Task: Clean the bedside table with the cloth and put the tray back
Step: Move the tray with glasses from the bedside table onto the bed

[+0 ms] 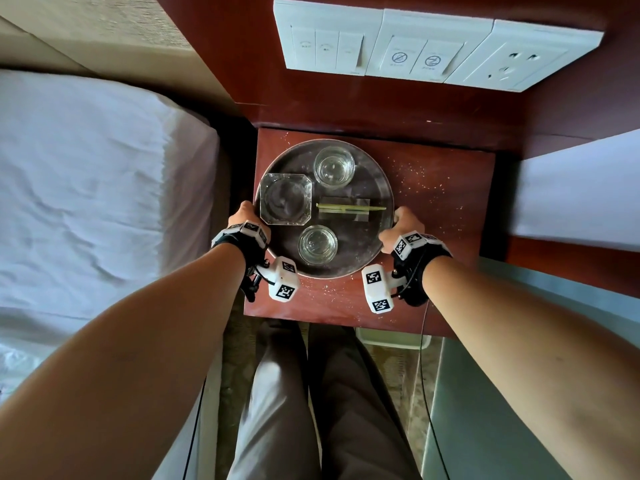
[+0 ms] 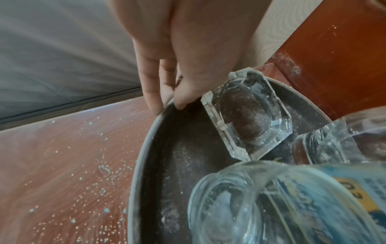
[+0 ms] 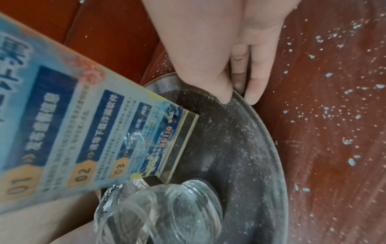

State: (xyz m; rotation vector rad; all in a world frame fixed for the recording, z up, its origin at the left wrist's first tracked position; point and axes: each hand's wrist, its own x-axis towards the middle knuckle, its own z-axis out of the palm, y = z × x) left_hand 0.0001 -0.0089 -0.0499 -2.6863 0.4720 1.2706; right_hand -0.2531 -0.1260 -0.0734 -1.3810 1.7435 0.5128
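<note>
A round dark metal tray [image 1: 375, 174] sits on the reddish wooden bedside table [image 1: 450, 202]. It carries a square glass ashtray [image 1: 285, 199], two drinking glasses [image 1: 334, 167] [image 1: 318, 244] and an upright acrylic card stand [image 1: 343, 209]. My left hand [image 1: 244, 216] pinches the tray's left rim [image 2: 158, 113], thumb inside and fingers outside. My right hand [image 1: 403, 225] pinches the right rim [image 3: 244, 99] the same way. White crumbs and dust [image 1: 422, 181] speckle the table top around the tray. I see no cloth in any view.
A bed with white sheets [image 1: 86, 188] lies close on the left. A white switch and socket panel [image 1: 433, 46] is on the red wall behind the table. A pale surface [image 1: 581, 192] borders the table's right. My legs [image 1: 311, 403] stand before the front edge.
</note>
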